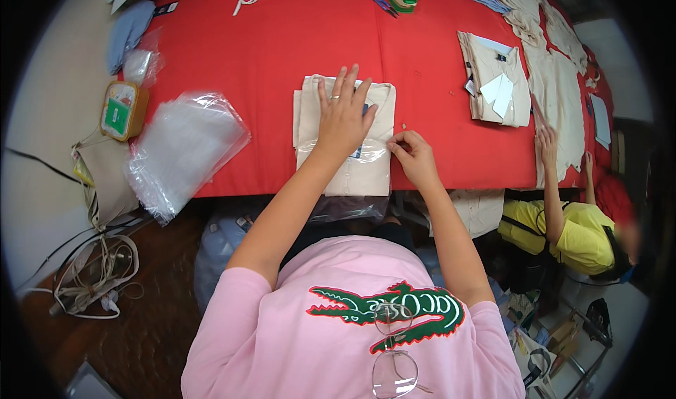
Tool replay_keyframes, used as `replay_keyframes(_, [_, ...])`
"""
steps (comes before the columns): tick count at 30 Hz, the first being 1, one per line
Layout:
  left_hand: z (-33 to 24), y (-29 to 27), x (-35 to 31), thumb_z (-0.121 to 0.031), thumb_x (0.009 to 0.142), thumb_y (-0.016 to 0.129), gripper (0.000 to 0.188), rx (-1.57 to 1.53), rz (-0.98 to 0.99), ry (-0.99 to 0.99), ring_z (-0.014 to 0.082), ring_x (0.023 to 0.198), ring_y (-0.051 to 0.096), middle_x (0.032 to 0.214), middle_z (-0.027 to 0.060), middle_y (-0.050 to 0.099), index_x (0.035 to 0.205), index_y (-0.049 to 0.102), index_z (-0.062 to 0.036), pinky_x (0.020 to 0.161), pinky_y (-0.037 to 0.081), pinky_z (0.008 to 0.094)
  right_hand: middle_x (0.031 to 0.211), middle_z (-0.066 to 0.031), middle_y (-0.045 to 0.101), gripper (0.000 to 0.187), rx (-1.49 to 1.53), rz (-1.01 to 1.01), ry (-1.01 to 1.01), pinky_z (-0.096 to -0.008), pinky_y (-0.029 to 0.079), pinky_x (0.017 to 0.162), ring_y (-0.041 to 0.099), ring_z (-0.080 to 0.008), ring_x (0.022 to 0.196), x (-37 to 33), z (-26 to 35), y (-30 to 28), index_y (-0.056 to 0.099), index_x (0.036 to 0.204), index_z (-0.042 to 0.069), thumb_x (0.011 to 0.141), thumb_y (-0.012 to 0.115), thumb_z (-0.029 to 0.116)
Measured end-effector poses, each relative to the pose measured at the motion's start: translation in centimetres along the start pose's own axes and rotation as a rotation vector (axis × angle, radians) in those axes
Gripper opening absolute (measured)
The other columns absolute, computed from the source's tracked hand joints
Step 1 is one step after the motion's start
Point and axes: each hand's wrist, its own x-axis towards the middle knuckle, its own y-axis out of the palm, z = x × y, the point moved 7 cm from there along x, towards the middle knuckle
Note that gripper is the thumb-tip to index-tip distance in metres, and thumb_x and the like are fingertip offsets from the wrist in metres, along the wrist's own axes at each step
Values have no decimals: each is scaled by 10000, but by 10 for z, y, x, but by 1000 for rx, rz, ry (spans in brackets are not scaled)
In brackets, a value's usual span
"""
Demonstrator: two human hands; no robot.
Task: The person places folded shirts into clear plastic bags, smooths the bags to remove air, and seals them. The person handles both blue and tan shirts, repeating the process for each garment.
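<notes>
Currently, the folded beige shirt [345, 128] on the red table [282, 40] is pressed flat by the left hand [343, 114], fingers spread, while the clear bag [352, 163], pinched by the right hand [415, 156], is only partly drawn over it.

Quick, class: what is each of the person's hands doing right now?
Left hand: open, pressed flat on the folded beige shirt.
Right hand: closed, pinching the edge of the clear plastic bag around the shirt.
</notes>
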Motion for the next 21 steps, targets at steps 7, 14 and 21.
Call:
replay_keyframes(7, [20, 54, 5, -335, 967, 728, 545, -86, 218, -63, 347, 1415, 478, 1422, 161, 566, 1416, 636, -42, 1278, 205, 575, 986, -78, 627, 86, 55, -27, -6, -300, 522, 797, 637, -170, 866, 2, -6, -3, 741, 978, 2, 922, 782, 53])
replay_keyframes(14, [17, 32, -9, -270, 972, 725, 484, -342, 245, -65, 350, 1356, 517, 1385, 165, 576, 1397, 645, -54, 1232, 316, 505, 1002, -60, 608, 83, -42, -71, -85, -291, 512, 792, 619, -158, 858, 13, 17, 7, 741, 967, -2, 906, 790, 24])
replay_keyframes(21, [73, -56, -44, -258, 954, 773, 414, -489, 237, -198, 337, 1194, 633, 1209, 154, 686, 1288, 680, -33, 1030, 499, 432, 936, -51, 620, 69, -15, 13, -105, -280, 508, 728, 623, -130, 814, 11, 11, -7, 733, 972, -13, 919, 775, 1])
